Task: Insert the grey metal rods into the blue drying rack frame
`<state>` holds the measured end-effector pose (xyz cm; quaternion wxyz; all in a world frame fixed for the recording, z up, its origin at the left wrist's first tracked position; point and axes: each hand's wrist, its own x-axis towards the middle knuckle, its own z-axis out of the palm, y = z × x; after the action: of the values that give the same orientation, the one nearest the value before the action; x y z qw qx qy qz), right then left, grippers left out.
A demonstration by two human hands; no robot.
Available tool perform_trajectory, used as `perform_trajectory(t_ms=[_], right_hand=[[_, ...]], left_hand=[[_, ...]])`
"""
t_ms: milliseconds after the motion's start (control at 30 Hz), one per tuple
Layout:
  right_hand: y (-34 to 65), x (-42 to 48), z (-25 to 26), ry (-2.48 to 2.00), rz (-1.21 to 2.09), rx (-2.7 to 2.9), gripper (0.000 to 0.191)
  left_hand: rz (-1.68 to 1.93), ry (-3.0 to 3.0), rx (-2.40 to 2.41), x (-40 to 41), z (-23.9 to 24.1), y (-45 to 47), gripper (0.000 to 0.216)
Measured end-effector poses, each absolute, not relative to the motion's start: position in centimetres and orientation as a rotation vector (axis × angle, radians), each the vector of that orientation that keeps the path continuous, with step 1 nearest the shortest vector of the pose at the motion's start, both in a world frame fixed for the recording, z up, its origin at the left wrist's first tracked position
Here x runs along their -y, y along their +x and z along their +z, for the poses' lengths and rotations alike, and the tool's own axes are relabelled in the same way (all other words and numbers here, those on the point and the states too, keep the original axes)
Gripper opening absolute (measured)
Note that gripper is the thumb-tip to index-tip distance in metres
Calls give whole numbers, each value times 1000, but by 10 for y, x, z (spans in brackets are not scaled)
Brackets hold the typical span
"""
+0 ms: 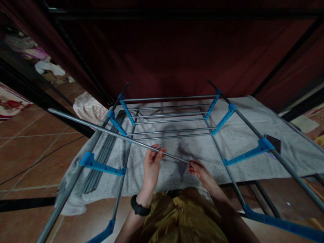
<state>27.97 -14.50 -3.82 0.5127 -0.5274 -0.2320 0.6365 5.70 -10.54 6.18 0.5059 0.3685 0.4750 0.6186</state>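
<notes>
A long grey metal rod [121, 136] slants from the upper left down to the middle, held above the cloth. My left hand [154, 160] pinches it partway along, its fingers closed, a dark band on the wrist. At the rod's near right end, my right hand [198, 170] has its fingertips closed round the tip. Around both hands stands a rack frame of grey tubes with blue plastic brackets [102, 165] on the left and another blue bracket [249, 153] on the right. Several crossbars [172, 136] span the two sides at the far end.
Several loose rods [104, 158] lie side by side on the grey cloth [162, 170] at the left. A dark flat object [273, 144] sits behind the right tube. A dark red fabric wall [172, 57] rises at the back; tiled floor [32, 158] shows at left.
</notes>
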Motion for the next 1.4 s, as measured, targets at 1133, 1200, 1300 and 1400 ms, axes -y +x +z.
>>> perform_trajectory(t_ms=[1133,1200,1300,1400], right_hand=[[276,139,-50,-1615,815,2029,21],[274,140,-48,-1639,822,2037,24],[271,142,-41,-1681,825,2019,27],[269,141,-34,-1710,824,2031,27]], left_hand=[[1399,1043,-1195,108,63,59,40],[1382,1066,-1192,108,63,60,41],[1363,1095,-1188,109,64,62,42],[1347,1123,-1188,111,66,63,40]])
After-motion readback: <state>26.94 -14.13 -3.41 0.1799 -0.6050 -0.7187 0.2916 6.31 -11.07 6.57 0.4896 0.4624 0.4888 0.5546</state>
